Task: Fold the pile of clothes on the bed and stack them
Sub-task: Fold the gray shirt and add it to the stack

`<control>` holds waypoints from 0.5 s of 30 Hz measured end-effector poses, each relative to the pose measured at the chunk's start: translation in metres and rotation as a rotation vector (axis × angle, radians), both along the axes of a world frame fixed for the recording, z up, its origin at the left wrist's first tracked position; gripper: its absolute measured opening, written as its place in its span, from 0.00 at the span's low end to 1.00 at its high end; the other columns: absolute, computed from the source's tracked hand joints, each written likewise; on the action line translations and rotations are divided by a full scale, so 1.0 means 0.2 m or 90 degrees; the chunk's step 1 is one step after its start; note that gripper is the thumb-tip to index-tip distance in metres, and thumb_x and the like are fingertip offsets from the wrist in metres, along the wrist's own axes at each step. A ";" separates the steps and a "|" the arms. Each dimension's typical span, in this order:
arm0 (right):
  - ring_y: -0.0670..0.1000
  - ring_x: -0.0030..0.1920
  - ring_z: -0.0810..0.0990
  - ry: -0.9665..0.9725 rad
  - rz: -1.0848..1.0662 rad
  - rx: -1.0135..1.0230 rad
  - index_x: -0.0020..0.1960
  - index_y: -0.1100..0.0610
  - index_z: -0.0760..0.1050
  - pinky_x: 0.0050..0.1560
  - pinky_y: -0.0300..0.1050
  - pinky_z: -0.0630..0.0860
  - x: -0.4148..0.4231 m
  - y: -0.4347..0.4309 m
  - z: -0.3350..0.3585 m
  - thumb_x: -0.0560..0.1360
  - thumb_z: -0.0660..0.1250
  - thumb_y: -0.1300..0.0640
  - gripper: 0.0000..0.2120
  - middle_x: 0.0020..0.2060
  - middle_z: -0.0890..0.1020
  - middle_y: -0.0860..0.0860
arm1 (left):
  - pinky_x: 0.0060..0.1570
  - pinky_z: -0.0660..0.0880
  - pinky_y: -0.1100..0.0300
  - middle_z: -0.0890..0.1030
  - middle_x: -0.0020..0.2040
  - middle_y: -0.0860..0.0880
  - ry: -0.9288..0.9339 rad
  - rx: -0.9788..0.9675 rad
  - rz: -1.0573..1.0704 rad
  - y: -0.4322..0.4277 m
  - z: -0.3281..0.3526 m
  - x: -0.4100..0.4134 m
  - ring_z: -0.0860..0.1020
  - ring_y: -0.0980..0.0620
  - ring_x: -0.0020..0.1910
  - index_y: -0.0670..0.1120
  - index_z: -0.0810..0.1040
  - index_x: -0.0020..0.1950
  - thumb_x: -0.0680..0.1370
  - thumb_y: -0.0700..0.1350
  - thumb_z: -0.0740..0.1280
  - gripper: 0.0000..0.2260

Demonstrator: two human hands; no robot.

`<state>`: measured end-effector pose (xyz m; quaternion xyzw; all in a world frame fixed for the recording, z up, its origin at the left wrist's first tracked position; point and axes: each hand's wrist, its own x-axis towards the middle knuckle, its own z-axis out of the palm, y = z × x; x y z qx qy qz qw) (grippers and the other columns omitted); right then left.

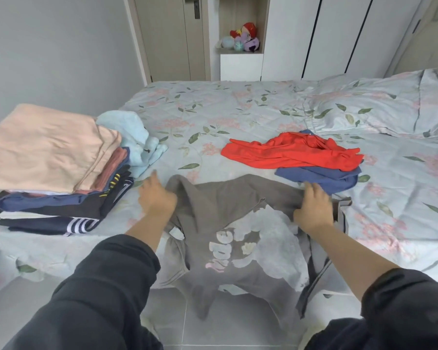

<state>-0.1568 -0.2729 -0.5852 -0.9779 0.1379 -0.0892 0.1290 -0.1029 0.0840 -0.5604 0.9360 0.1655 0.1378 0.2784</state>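
1. The step in hand is judged to be the folding of a grey printed garment (228,223), which is laid across the near edge of the bed (238,109), its lower part hanging over the side toward the floor.
2. The left hand (157,198) is set at the garment's upper left corner. It is blurred, and whether the cloth is pinched or only touched cannot be told.
3. The right hand (314,208) is laid on the upper right edge with fingers fairly straight and thumb spread, so the cloth appears to be pressed rather than clamped.
4. A stack of folded clothes (48,160) is seen at the left of the bed, and a light blue garment (134,137) is bunched just beside it.
5. A red garment (288,152) and a blue garment (321,178) are left unfolded beyond the right hand, the red lying partly on the blue.
6. The task is judged well advanced, with three or four pieces left.
7. For the next move, both upper corners are best gripped firmly and the sides brought inward evenly, so that a flat rectangle is formed to suit the stack.
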 end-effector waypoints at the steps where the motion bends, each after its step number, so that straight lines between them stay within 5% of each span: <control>1: 0.60 0.69 0.64 0.040 0.069 -0.009 0.76 0.58 0.54 0.69 0.55 0.61 0.02 0.05 -0.02 0.72 0.66 0.58 0.36 0.69 0.66 0.59 | 0.69 0.62 0.48 0.64 0.73 0.41 -0.020 0.094 -0.101 -0.05 -0.01 -0.01 0.61 0.41 0.71 0.44 0.57 0.76 0.72 0.38 0.65 0.34; 4: 0.58 0.62 0.74 0.181 0.154 0.082 0.77 0.52 0.53 0.65 0.54 0.68 0.05 0.14 -0.06 0.77 0.61 0.54 0.31 0.60 0.78 0.56 | 0.74 0.50 0.46 0.55 0.78 0.48 0.010 0.320 -0.432 -0.23 -0.07 -0.04 0.51 0.46 0.76 0.50 0.54 0.78 0.72 0.44 0.65 0.36; 7: 0.59 0.54 0.78 0.150 0.201 0.075 0.66 0.56 0.72 0.53 0.49 0.75 0.05 0.13 -0.08 0.77 0.59 0.56 0.18 0.53 0.82 0.57 | 0.73 0.47 0.43 0.54 0.78 0.51 0.198 0.385 -0.607 -0.35 -0.17 -0.06 0.49 0.48 0.77 0.52 0.54 0.78 0.76 0.52 0.64 0.33; 9: 0.59 0.50 0.79 0.142 0.215 0.056 0.57 0.57 0.77 0.47 0.46 0.74 0.03 0.12 -0.10 0.77 0.59 0.57 0.13 0.49 0.83 0.56 | 0.71 0.58 0.48 0.57 0.77 0.49 0.227 0.358 -0.600 -0.38 -0.23 -0.07 0.55 0.47 0.75 0.49 0.57 0.77 0.78 0.54 0.62 0.29; 12: 0.57 0.47 0.79 0.147 0.217 0.038 0.52 0.57 0.77 0.43 0.45 0.72 -0.01 0.12 -0.11 0.75 0.61 0.59 0.09 0.45 0.83 0.54 | 0.54 0.71 0.55 0.74 0.62 0.46 0.088 0.334 -0.531 -0.38 -0.25 -0.09 0.70 0.46 0.62 0.44 0.74 0.64 0.79 0.48 0.62 0.16; 15: 0.59 0.47 0.79 0.170 0.208 0.009 0.51 0.58 0.74 0.42 0.44 0.71 -0.05 0.16 -0.12 0.73 0.60 0.62 0.08 0.45 0.82 0.55 | 0.42 0.68 0.58 0.81 0.45 0.44 0.009 0.038 -0.340 -0.35 -0.22 -0.08 0.77 0.45 0.45 0.40 0.79 0.47 0.78 0.38 0.60 0.08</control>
